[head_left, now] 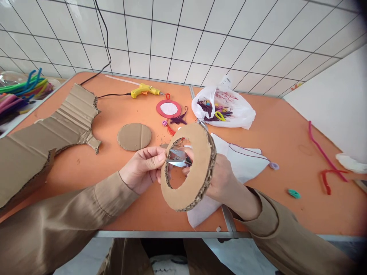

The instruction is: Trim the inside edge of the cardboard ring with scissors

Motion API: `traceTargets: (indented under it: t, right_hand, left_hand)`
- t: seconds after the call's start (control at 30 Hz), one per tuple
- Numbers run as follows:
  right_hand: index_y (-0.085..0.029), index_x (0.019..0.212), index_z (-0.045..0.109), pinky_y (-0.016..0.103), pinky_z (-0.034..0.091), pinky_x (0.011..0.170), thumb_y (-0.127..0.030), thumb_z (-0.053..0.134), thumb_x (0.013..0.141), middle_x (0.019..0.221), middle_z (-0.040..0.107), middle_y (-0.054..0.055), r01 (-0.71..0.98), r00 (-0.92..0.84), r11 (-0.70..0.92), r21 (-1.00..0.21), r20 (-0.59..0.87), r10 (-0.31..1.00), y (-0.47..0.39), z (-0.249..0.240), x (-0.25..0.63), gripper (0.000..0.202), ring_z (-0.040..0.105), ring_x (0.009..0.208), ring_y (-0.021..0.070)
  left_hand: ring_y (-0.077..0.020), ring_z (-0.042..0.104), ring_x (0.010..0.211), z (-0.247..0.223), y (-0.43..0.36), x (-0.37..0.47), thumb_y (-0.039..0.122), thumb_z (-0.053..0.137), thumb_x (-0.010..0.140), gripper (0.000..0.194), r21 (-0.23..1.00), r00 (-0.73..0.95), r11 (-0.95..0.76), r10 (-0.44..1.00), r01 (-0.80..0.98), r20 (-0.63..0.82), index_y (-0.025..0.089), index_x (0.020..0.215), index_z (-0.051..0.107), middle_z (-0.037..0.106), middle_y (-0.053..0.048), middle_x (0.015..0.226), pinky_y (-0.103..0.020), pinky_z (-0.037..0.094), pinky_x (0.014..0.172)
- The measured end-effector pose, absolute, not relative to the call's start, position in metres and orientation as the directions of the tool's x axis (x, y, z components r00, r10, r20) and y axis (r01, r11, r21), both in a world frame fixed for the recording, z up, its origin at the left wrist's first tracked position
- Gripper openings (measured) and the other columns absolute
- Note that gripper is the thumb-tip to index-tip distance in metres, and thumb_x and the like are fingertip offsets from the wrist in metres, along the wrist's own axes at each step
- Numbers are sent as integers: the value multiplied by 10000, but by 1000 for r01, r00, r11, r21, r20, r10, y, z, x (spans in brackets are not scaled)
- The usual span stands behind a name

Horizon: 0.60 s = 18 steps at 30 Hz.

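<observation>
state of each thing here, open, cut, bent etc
Cardboard ring: centre cut out, in left hand
Scissors: blades open, in right hand
Cardboard disc: flat, creased
Large cardboard piece: cut, creased
Glue gun: on its side
Plastic bag: open, threads inside
Red pipe cleaner: bent

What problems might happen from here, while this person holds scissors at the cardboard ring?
The open scissors point toward the left hand, so a slip might nick it. The cardboard ring has a rough inner edge, so cutting might leave it uneven. The glue gun has its nozzle near a red loop; if hot, it might mark it.
</observation>
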State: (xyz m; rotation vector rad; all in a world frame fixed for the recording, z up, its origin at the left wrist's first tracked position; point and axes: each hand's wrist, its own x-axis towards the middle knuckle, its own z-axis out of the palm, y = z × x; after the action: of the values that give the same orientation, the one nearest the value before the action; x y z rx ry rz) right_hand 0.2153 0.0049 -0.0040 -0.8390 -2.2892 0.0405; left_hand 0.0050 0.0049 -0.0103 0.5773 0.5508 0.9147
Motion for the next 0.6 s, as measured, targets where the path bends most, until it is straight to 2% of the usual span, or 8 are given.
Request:
traceTargets:
  t: [0.2,0.27,0.3,0.37,0.43,0.47,0.53,0.6]
  right_hand:
    - [-201,1226,613,325,488,530,-465,330,1081,863,679,74,603,-543,754,-260,559,627,6,-7,217,413,643,689,215]
    - [-194,1151,627,323,496,572,-460,316,1085,857,665,77,572,-512,741,-352,553,657,7,-5,216,415,640,721,212]
    - [-196,1082,632,323,500,601,-469,314,1086,823,646,66,544,-485,717,-436,534,693,8,-4,216,420,627,717,203]
    - [-207,894,601,312,488,617,-523,327,1077,701,559,14,445,-428,594,-670,423,799,9,-1,216,456,557,629,164]
    - [-212,764,529,284,426,546,-590,371,1051,622,458,-34,269,-421,370,-889,237,875,12,1,217,500,436,521,115]
    - [-209,741,510,270,385,509,-614,401,1035,616,443,-42,166,-437,245,-955,151,887,13,1,217,512,398,495,98]
    - [-197,742,520,250,313,469,-642,475,996,642,472,-38,-6,-468,44,-999,42,883,16,0,218,514,388,480,76]
    - [-186,740,531,234,263,461,-643,558,954,653,479,-39,-106,-457,-55,-993,0,890,19,-1,219,506,370,473,57]
  left_hand:
    - [-84,619,449,-4,12,-3,317,968,609,336,719,407,408,894,-563,-188,110,744,740,705,-13,596,-140,504,416]
    - [-81,612,449,-2,14,-5,313,969,607,332,724,373,375,911,-579,-174,117,723,728,703,-8,595,-143,510,418]
    - [-78,606,446,-1,14,-6,317,968,609,332,729,361,360,918,-583,-166,120,705,719,696,-4,586,-145,513,420]
    - [-72,584,429,1,15,-7,326,964,617,332,741,354,338,924,-581,-144,125,672,705,671,5,554,-146,510,415]
    - [-65,559,408,3,16,-8,325,959,625,328,751,361,325,924,-574,-124,127,663,701,655,11,533,-144,497,402]
    - [-66,557,407,3,16,-8,319,958,627,322,756,364,322,924,-570,-119,128,673,702,651,12,529,-145,496,401]
    - [-71,568,422,3,16,-8,313,956,627,320,761,353,305,930,-572,-107,128,710,707,655,11,540,-142,494,403]
    - [-71,581,438,3,16,-8,314,953,631,327,768,346,295,933,-569,-103,127,727,703,657,13,553,-137,498,414]
